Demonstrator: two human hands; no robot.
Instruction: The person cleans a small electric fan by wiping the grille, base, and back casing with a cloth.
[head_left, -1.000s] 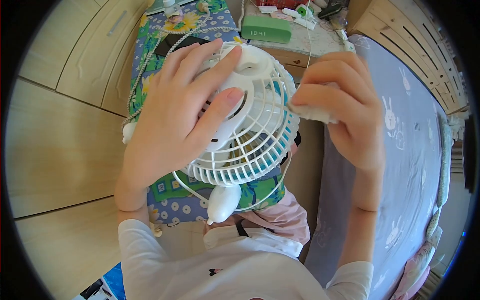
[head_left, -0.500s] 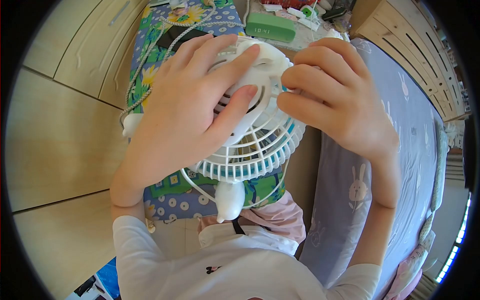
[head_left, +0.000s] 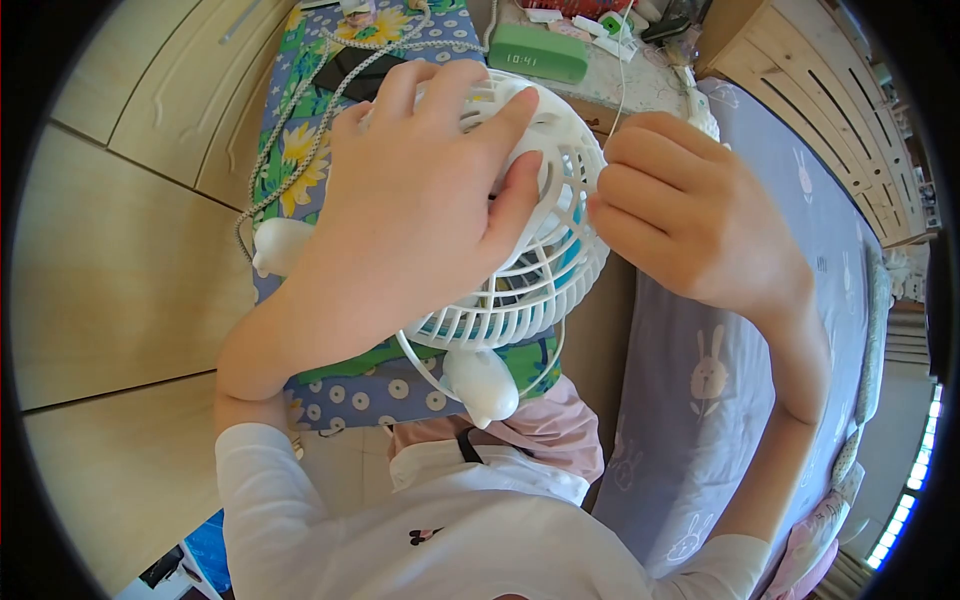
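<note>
A white desk fan (head_left: 560, 225) with a ribbed guard and blue blades lies back-up over the patterned cloth. My left hand (head_left: 420, 190) spreads across the fan's back housing, thumb and fingers gripping it. At the guard's right edge is my right hand (head_left: 690, 210), its fingers curled and closed. Its fingertips are hidden, so what they pinch cannot be made out. Two rounded white feet stick out from the fan: one foot (head_left: 482, 385) towards my body, the other foot (head_left: 280, 247) under my left forearm.
A flower-patterned cloth (head_left: 370, 388) covers the surface beneath, with a dark phone (head_left: 362, 74) and a braided cord (head_left: 322, 130) on it. Behind stands a green digital clock (head_left: 538, 54). A bed with rabbit-print bedding (head_left: 720, 440) is at right, pale cabinets (head_left: 130, 280) at left.
The fan has turned and tilted slightly, its near foot swinging to the right. My left hand has shifted right with it. My right hand has moved a little right and down, fingers curled tighter.
</note>
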